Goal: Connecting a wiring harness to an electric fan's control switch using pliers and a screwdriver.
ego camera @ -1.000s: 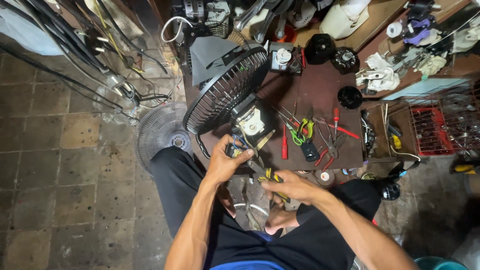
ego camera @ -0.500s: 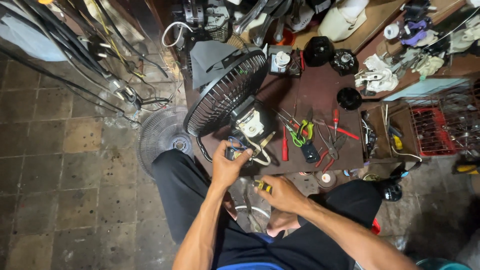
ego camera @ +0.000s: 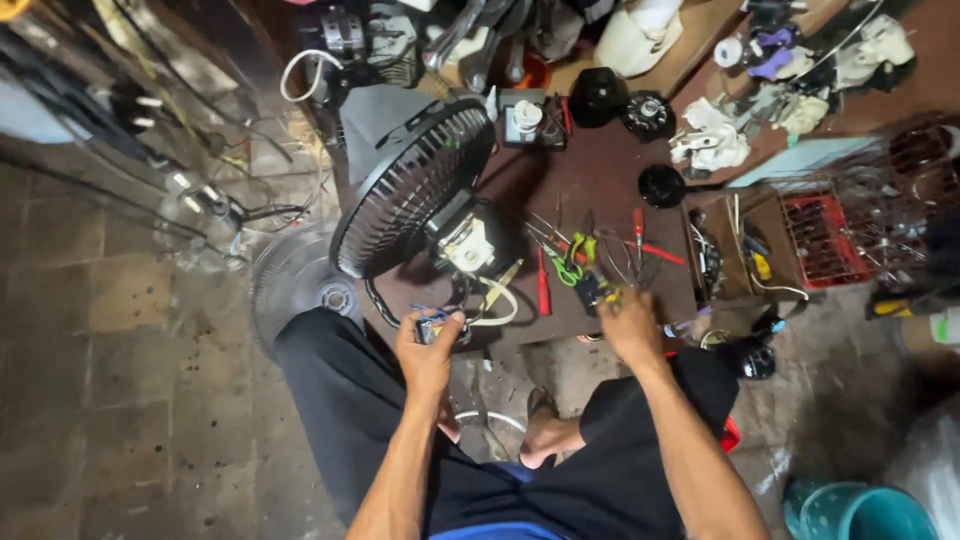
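Note:
A black fan [ego camera: 405, 195] lies tilted on the low brown workbench [ego camera: 600, 170], its bare motor [ego camera: 470, 243] and loose wires facing me. My left hand [ego camera: 428, 352] grips a small wired part [ego camera: 436, 325] at the bench's near edge, just below the motor. My right hand [ego camera: 628, 322] reaches over the pile of hand tools, its fingers closed on a yellow-handled tool [ego camera: 606, 294]. A red screwdriver [ego camera: 543, 285] and green-handled pliers [ego camera: 574, 256] lie between the two hands. I sit with my knees against the bench.
A loose fan grille [ego camera: 292, 285] lies on the tiled floor at the left, beside tangled cables [ego camera: 200, 195]. A red wire basket [ego camera: 825, 238], black caps [ego camera: 661, 186], white plastic parts [ego camera: 708, 142] and a teal bucket [ego camera: 862, 512] are to the right.
My right hand has moved from in front of my lap out to the right, onto the tool pile. My left hand stays at the wired part below the motor.

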